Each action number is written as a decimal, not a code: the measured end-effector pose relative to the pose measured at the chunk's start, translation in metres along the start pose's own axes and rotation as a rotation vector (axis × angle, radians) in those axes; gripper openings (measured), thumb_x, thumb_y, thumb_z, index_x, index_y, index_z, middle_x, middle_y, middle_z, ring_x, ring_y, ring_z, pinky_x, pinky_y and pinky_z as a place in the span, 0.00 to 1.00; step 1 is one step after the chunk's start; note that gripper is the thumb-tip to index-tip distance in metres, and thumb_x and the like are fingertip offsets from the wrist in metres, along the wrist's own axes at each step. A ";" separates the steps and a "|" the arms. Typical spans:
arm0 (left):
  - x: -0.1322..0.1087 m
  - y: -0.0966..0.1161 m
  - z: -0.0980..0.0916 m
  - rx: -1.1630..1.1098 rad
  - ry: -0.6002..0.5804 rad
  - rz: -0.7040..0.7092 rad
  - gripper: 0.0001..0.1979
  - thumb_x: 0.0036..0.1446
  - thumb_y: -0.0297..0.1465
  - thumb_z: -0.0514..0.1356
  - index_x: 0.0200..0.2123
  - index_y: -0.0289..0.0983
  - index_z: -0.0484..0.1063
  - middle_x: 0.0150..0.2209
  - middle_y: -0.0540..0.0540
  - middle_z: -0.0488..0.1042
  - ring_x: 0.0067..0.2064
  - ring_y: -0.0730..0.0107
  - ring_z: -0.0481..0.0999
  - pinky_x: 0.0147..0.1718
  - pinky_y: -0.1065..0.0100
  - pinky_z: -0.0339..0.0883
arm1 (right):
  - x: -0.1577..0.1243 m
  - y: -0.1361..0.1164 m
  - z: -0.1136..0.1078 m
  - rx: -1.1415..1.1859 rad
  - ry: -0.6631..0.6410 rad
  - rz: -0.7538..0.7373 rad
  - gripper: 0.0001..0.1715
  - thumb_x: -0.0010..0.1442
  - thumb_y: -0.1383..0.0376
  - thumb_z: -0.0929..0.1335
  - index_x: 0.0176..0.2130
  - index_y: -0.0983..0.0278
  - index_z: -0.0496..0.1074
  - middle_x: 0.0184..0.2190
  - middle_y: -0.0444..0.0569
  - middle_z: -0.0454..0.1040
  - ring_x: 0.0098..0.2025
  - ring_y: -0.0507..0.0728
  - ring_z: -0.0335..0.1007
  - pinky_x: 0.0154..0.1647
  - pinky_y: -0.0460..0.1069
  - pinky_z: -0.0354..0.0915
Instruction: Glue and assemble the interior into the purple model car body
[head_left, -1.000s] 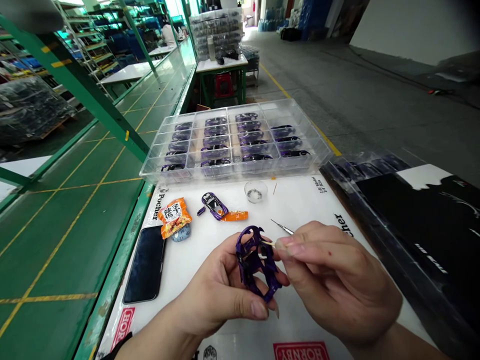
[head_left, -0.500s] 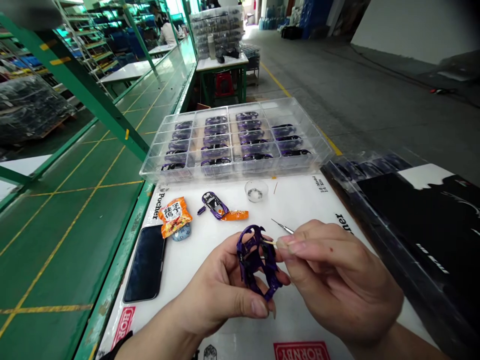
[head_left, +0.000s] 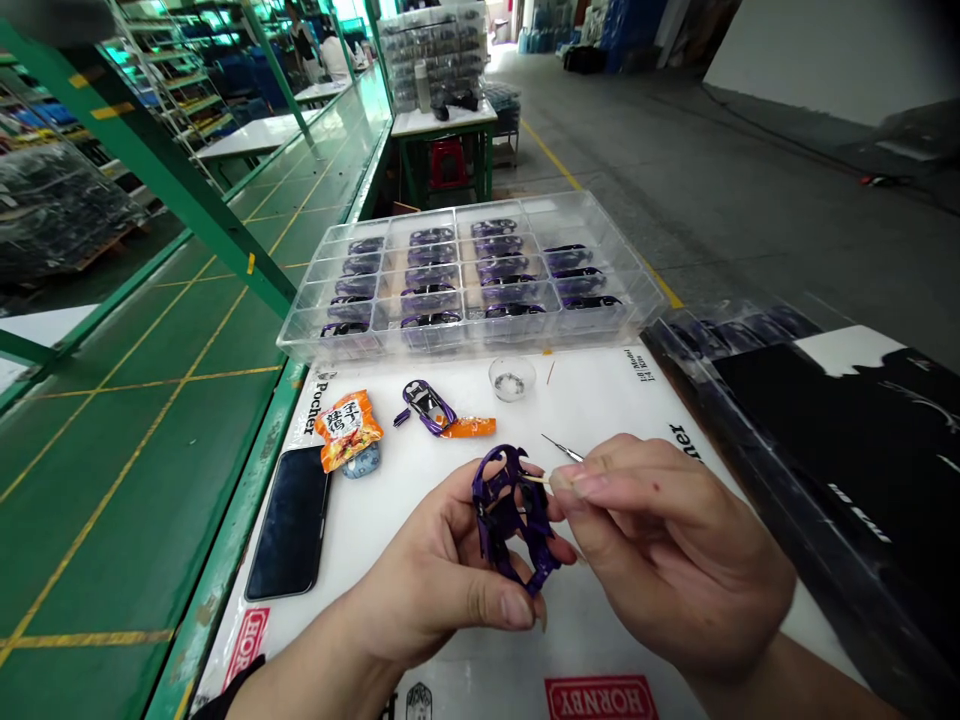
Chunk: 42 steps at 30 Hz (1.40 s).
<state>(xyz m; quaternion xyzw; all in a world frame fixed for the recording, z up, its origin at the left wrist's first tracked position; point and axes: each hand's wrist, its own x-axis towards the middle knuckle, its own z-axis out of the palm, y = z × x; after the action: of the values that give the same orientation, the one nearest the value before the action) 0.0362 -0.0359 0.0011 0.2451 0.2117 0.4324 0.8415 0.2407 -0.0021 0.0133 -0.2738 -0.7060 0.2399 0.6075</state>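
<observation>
Purple shell [head_left: 506, 515] held over the near half of the white-topped bench [head_left: 405, 490]; long axis slants from far left to near right; nose and tail not distinguishable; left hand [head_left: 465, 585] half curled, gripping the shell; right hand [head_left: 667, 550] pinched tight on a pale stick [head_left: 535, 479], tip at the shell; phone [head_left: 288, 525] by bench's left edge; divided tray [head_left: 465, 342] across far end; green belt [head_left: 105, 570] left; grey floor [head_left: 637, 150] beyond.

The car shell [head_left: 507, 516] in the left grip [head_left: 457, 575] is glossy plastic; the stick [head_left: 535, 479] in the right grip [head_left: 664, 545] looks wooden and matt. Beyond both, the tray [head_left: 457, 343] is clear, shiny plastic.
</observation>
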 end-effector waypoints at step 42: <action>0.005 0.017 0.001 0.138 0.302 0.205 0.23 0.64 0.30 0.77 0.60 0.38 0.80 0.56 0.38 0.85 0.52 0.53 0.90 0.39 0.69 0.84 | 0.027 0.023 -0.033 -0.584 -0.976 0.624 0.19 0.71 0.73 0.66 0.53 0.58 0.81 0.44 0.49 0.88 0.45 0.62 0.84 0.42 0.53 0.67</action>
<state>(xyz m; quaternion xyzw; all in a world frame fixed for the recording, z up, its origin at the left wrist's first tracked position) 0.0290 -0.0232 0.0111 0.2550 0.3388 0.5322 0.7328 0.2722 0.0338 0.0222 -0.4794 -0.8244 0.3002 0.0192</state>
